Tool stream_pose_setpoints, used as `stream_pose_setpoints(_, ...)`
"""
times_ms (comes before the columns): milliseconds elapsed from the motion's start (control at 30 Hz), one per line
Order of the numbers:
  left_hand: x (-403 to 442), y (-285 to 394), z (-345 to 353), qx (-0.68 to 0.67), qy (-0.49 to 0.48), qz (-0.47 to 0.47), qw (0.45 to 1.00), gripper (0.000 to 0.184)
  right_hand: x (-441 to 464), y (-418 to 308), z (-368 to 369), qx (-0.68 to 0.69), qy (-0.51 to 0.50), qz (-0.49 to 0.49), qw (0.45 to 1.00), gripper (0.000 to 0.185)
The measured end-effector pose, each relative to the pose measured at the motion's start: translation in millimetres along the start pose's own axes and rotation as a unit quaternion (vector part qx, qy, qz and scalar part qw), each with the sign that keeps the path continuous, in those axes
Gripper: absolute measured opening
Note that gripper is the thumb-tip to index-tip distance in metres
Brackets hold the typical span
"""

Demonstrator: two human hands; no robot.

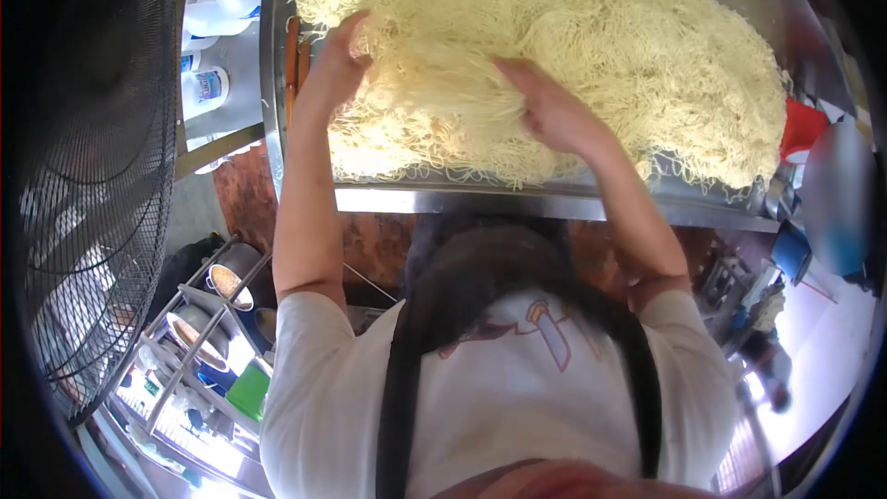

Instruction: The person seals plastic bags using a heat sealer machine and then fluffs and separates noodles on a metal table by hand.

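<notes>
A large heap of thin pale-yellow noodles (647, 55) covers much of a metal worktop. At the heap's left part, my left hand (344, 63) has its fingers curled into the noodles, the fingertips partly hidden. My right hand (552, 111) is nearer the middle front of the heap, its fingers bent around strands and its index side toward the left hand. Between the two hands a loose bundle of strands is blurred by motion.
The worktop's metal front edge (388, 200) runs before my body. Wire mesh (102, 176) stands at left, beside white plastic containers (205, 91). Lower left, a rack holds pots (231, 285). At right are a red object (802, 127) and a blue container (791, 251).
</notes>
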State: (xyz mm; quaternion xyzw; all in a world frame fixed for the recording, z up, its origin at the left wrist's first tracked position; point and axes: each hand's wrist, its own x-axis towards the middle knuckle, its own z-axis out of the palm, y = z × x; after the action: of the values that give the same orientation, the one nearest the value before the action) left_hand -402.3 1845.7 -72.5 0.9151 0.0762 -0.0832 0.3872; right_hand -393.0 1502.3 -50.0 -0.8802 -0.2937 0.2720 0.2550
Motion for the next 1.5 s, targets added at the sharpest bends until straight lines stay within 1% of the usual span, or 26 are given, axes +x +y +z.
stream_pose_setpoints(33, 14, -31, -6, 0.084, -0.022, -0.037, 0.996, 0.054, -3, 18, 4, -0.116, -0.034, 0.057, 0.991, 0.061)
stream_pose_setpoints(67, 32, -51, -3, 0.165, -0.044, -0.071, 0.983, 0.059, 2, 15, 1, -0.108, -0.007, 0.086, 0.990, 0.062)
stream_pose_setpoints(167, 73, -71, 25, 0.229, 0.152, -0.044, 0.960, 0.074, 35, 0, 14, -0.103, 0.074, 0.126, 0.984, 0.066)
stream_pose_setpoints(233, 112, -95, 87, 0.299, 0.159, -0.042, 0.940, 0.076, 91, -7, 59, -0.174, 0.107, 0.121, 0.971, 0.066)
stream_pose_setpoints(267, 111, -75, 90, 0.187, 0.097, -0.075, 0.975, 0.076, 116, -9, 75, -0.233, 0.106, 0.132, 0.958, 0.065)
stream_pose_setpoints(333, 101, -35, 76, -0.034, 0.019, -0.115, 0.993, 0.076, 157, -2, 80, -0.062, 0.179, 0.073, 0.979, 0.060)
stream_pose_setpoints(400, 85, -33, 66, -0.221, 0.023, -0.125, 0.967, 0.076, 157, -13, 68, 0.136, 0.213, 0.022, 0.967, 0.055)
stream_pose_setpoints(500, 58, -37, 40, -0.373, 0.019, -0.054, 0.926, 0.077, 114, -29, 25, 0.091, 0.219, -0.086, 0.968, 0.057)
stream_pose_setpoints(567, 47, -43, 15, -0.325, -0.054, -0.002, 0.944, 0.079, 82, -17, 10, 0.089, 0.185, -0.109, 0.973, 0.061)
stream_pose_setpoints(600, 43, -49, 2, -0.240, -0.116, 0.020, 0.964, 0.080, 70, -12, 1, 0.023, 0.080, -0.057, 0.995, 0.061)
stream_pose_setpoints(667, 51, -12, -33, -0.155, -0.280, -0.101, 0.942, 0.087, 61, -7, -23, -0.112, -0.124, 0.051, 0.985, 0.061)
stream_pose_setpoints(733, 108, -83, -22, -0.074, -0.065, -0.080, 0.992, 0.087, 82, -22, -39, -0.081, -0.042, 0.107, 0.990, 0.064)
stream_pose_setpoints(800, 122, -103, 5, -0.021, 0.034, -0.049, 0.998, 0.086, 120, -26, -27, -0.095, 0.052, 0.116, 0.987, 0.063)
stream_pose_setpoints(867, 118, -56, 57, -0.001, 0.017, -0.004, 1.000, 0.082, 183, -6, 19, -0.185, 0.140, 0.090, 0.969, 0.057)
stream_pose_setpoints(900, 119, -44, 61, -0.071, 0.024, -0.024, 0.997, 0.081, 207, 3, 37, -0.241, 0.171, 0.086, 0.951, 0.054)
stream_pose_setpoints(967, 130, -11, 49, -0.211, 0.043, -0.060, 0.975, 0.080, 225, 3, 19, -0.005, 0.188, 0.034, 0.982, 0.049)
stream_pose_setpoints(1000, 126, 21, 21, -0.237, 0.089, -0.104, 0.962, 0.066, 225, -1, 13, 0.119, 0.185, 0.008, 0.975, 0.048)
stream_pose_setpoints(1067, 126, 40, -21, -0.438, 0.151, -0.003, 0.886, 0.046, 195, -33, -9, 0.194, 0.198, -0.056, 0.959, 0.047)
stream_pose_setpoints(1100, 128, 44, -37, -0.431, 0.176, 0.096, 0.880, 0.036, 172, -53, -22, 0.231, 0.206, -0.087, 0.947, 0.047)
stream_pose_setpoints(1167, 163, -9, -47, -0.104, 0.282, 0.131, 0.945, 0.033, 117, -82, -50, 0.014, 0.126, -0.081, 0.989, 0.047)
stream_pose_setpoints(1233, 174, -19, -41, 0.191, 0.197, -0.013, 0.961, 0.041, 82, -61, -34, 0.025, 0.134, -0.155, 0.978, 0.050)
stream_pose_setpoints(1267, 182, -19, -36, 0.333, 0.144, -0.084, 0.928, 0.045, 72, -41, -32, -0.004, 0.077, -0.106, 0.991, 0.053)
stream_pose_setpoints(1333, 202, -10, -21, 0.289, 0.090, 0.023, 0.953, 0.054, 57, -9, -30, -0.060, -0.045, -0.009, 0.997, 0.060)
stream_pose_setpoints(1400, 209, 19, 7, 0.111, -0.006, -0.020, 0.994, 0.060, 75, -17, -76, -0.025, -0.121, 0.134, 0.983, 0.071)
stream_pose_setpoints(1467, 223, 9, 75, 0.058, -0.022, -0.043, 0.997, 0.063, 122, 5, -80, -0.078, 0.022, 0.137, 0.987, 0.063)
stream_pose_setpoints(1500, 241, -21, 115, 0.163, 0.035, 0.032, 0.985, 0.065, 160, 30, -69, -0.135, 0.132, 0.095, 0.977, 0.062)
